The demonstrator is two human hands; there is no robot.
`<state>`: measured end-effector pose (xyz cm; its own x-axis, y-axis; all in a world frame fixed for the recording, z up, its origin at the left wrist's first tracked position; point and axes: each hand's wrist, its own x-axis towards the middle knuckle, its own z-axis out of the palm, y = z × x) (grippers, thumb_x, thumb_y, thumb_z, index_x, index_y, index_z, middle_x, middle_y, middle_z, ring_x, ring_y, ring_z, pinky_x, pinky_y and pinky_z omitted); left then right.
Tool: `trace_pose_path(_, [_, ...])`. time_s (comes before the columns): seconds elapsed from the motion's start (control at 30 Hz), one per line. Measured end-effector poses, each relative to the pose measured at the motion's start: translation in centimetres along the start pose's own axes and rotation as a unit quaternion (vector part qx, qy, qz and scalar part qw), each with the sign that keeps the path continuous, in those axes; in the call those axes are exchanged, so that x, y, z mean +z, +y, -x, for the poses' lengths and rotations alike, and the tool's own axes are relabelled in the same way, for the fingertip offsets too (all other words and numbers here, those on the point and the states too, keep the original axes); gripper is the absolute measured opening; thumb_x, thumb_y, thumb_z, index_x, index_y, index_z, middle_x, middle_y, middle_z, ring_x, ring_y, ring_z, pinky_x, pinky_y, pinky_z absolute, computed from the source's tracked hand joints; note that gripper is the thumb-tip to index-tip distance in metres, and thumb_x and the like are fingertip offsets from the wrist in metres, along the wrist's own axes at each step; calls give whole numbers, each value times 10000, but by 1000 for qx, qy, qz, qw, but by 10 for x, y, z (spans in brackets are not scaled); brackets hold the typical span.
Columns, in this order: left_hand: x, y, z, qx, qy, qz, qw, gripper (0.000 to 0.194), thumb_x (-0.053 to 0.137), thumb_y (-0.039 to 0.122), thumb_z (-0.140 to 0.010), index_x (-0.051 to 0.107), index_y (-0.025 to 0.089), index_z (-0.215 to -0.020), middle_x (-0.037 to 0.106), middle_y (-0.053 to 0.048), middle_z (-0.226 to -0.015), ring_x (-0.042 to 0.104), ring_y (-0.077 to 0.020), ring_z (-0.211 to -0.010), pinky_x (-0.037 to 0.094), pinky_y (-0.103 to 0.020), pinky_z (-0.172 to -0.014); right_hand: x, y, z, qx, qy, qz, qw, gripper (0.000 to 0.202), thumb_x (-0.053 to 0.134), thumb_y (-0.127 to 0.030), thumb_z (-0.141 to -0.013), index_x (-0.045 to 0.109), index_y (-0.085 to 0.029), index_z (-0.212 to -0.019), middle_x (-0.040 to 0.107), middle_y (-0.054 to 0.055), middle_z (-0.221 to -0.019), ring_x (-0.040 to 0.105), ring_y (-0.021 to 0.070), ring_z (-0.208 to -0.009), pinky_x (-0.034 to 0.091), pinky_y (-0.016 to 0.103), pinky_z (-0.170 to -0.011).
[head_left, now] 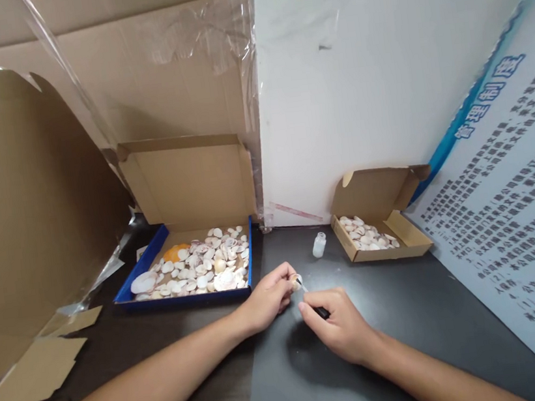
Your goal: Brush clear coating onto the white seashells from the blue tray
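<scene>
Dark tabletop beneath both forearms, cardboard walls and poster around.

Small pale shell pinched upright, thin black-handled brush touching it.

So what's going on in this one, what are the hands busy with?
A person works at a dark table. The left hand pinches a small shell at its fingertips, and the right hand holds a small brush with its tip at that shell. A small open bottle stands behind, between a blue-edged box of shells and a smaller box of shells.
</scene>
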<state>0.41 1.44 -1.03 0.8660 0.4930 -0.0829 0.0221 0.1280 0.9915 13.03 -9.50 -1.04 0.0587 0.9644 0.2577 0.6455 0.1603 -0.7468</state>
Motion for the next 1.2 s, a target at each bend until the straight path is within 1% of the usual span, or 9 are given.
trace_pose_path(0.17, [0, -1, 0, 7, 5, -2, 1000, 116, 464, 290, -798, 391, 201, -786, 325, 84, -582, 248, -66, -452, 186, -213, -427, 0, 4, -3, 51, -5, -8, 999, 378, 412, -320, -893, 305, -163, -566, 293, -39, -549, 296, 70, -533, 211, 210, -521])
trace_pose_path(0.27, [0, -1, -1, 2, 8, 6, 1000, 138, 479, 304, -797, 383, 206, -783, 309, 94, -557, 239, -63, -438, 183, -203, -419, 1, 4, -1, 17, -12, -5, 1000, 386, 419, -315, -898, 294, -166, -564, 292, -44, -534, 286, 70, -522, 216, 213, -524])
trace_pose_path(0.33, [0, 0, -2, -3, 10, 15, 1000, 128, 474, 291, -787, 377, 208, -782, 312, 99, -540, 238, -61, -424, 188, -198, -412, 1, 3, 2, -5, -24, -2, 1000, 343, 435, -297, -892, 346, -167, -588, 337, -46, -540, 307, 71, -521, 238, 210, -535])
trace_pose_path(0.43, [0, 2, -2, -6, 13, 30, 999, 103, 461, 269, -774, 379, 206, -782, 343, 95, -550, 254, -56, -413, 200, -194, -408, 0, -1, 5, -11, -36, 1, 999, 210, 453, -271, -875, 440, -172, -691, 425, -41, -595, 364, 78, -542, 268, 203, -554])
trace_pose_path(0.63, [-1, 3, -3, -11, 7, 34, 999, 108, 469, 265, -769, 384, 202, -788, 353, 95, -549, 266, -53, -408, 215, -187, -409, -4, -5, 5, -41, -66, -65, 995, 19, 416, -204, -761, 405, -188, -761, 394, -47, -642, 331, 89, -569, 257, 206, -561])
trace_pose_path(0.8, [-2, 3, -2, -8, 6, 31, 999, 124, 472, 293, -791, 393, 199, -798, 377, 89, -577, 295, -48, -402, 213, -185, -404, -5, -4, 1, 27, -39, -68, 997, 32, 370, -175, -745, 398, -188, -754, 392, -37, -646, 348, 105, -622, 259, 207, -584])
trace_pose_path(0.93, [-2, 4, -2, -3, 8, 46, 999, 124, 482, 284, -782, 393, 198, -793, 371, 90, -583, 293, -47, -404, 213, -187, -407, -5, -4, 1, 3, -47, -57, 997, 17, 390, -172, -736, 401, -185, -738, 405, -38, -646, 352, 103, -616, 263, 208, -590])
trace_pose_path(1.07, [-2, 3, -3, -14, 13, 47, 999, 131, 485, 293, -790, 394, 199, -792, 372, 88, -584, 298, -47, -405, 209, -184, -409, -5, -5, 0, 42, -37, -26, 998, 36, 380, -176, -761, 407, -185, -740, 403, -42, -625, 357, 103, -599, 249, 217, -589])
trace_pose_path(1.2, [-3, 2, -3, -7, 18, 59, 998, 103, 476, 266, -774, 400, 198, -786, 368, 88, -580, 290, -48, -405, 211, -185, -409, -6, -12, 2, 19, -70, 5, 997, 58, 387, -150, -755, 421, -189, -781, 463, -30, -696, 399, 112, -653, 261, 228, -631])
